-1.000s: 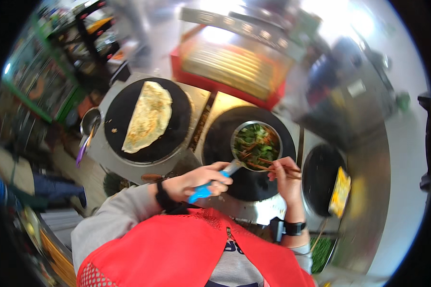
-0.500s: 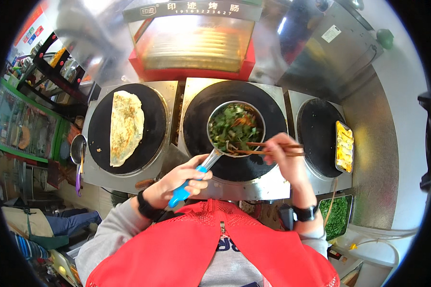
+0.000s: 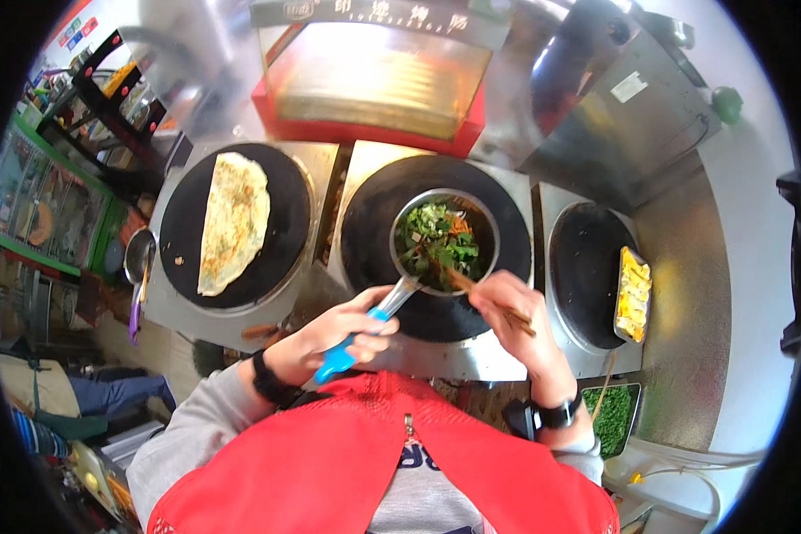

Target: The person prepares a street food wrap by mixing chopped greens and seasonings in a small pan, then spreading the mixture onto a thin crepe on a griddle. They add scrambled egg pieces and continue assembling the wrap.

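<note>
My left hand [image 3: 351, 333] is closed round the blue handle of a metal saucepan [image 3: 492, 233]. The pan is over the middle round black griddle [image 3: 365, 214]; whether it rests there or is held just above, I cannot tell. Chopped green leaves [image 3: 427, 236] and orange shreds [image 3: 458, 224] lie inside it. My right hand [image 3: 512, 316] grips a pair of wooden chopsticks [image 3: 460, 279], their tips down among the leaves near the pan's front side. On the left griddle [image 3: 285, 214] lies a folded, browned flatbread [image 3: 234, 222].
A third griddle [image 3: 587, 267] stands at right, with a tray of yellow pieces [image 3: 633, 295] on its edge. Below it is a tray of chopped greens [image 3: 611, 418]. A glass-fronted warmer [image 3: 374, 80] stands behind. A small pan [image 3: 139, 255] sits at far left.
My right hand has moved down and left, bringing the chopsticks to a steeper slant and stirring the leaves inward. The left hand keeps its hold. The whole view has shifted slightly.
</note>
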Action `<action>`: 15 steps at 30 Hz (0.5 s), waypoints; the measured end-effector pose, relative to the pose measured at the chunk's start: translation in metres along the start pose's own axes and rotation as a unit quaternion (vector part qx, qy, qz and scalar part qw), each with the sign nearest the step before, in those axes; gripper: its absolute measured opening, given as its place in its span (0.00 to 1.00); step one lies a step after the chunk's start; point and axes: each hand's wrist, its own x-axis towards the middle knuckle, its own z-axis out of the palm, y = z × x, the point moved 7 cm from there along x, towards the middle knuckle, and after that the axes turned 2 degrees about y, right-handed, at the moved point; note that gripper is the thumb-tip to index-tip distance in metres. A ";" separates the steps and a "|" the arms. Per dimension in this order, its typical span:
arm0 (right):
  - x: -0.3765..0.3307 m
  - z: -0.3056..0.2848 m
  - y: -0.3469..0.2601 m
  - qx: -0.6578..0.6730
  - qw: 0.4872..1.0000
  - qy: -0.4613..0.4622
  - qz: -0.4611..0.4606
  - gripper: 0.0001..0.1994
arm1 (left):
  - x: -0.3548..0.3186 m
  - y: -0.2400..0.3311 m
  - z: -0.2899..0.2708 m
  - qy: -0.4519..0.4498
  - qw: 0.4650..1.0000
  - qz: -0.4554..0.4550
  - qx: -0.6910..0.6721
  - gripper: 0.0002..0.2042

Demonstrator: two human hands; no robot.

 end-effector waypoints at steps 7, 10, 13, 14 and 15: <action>0.000 -0.009 -0.021 0.011 0.997 -0.041 -0.070 0.06 | -0.006 -0.002 0.001 -0.077 0.997 0.017 0.001 0.30; 0.003 -0.012 -0.006 -0.071 0.997 -0.010 0.015 0.05 | -0.004 -0.003 -0.009 -0.005 0.999 0.014 -0.028 0.30; 0.001 -0.009 -0.023 -0.018 0.995 -0.034 -0.089 0.04 | -0.004 -0.004 0.000 -0.080 0.995 0.025 -0.047 0.30; 0.000 -0.006 -0.026 0.004 0.992 -0.059 -0.110 0.04 | -0.002 -0.004 -0.006 -0.036 0.999 0.028 -0.019 0.30; 0.000 0.000 -0.023 -0.048 0.989 -0.098 -0.097 0.04 | -0.003 -0.007 -0.005 -0.037 0.999 0.020 0.001 0.30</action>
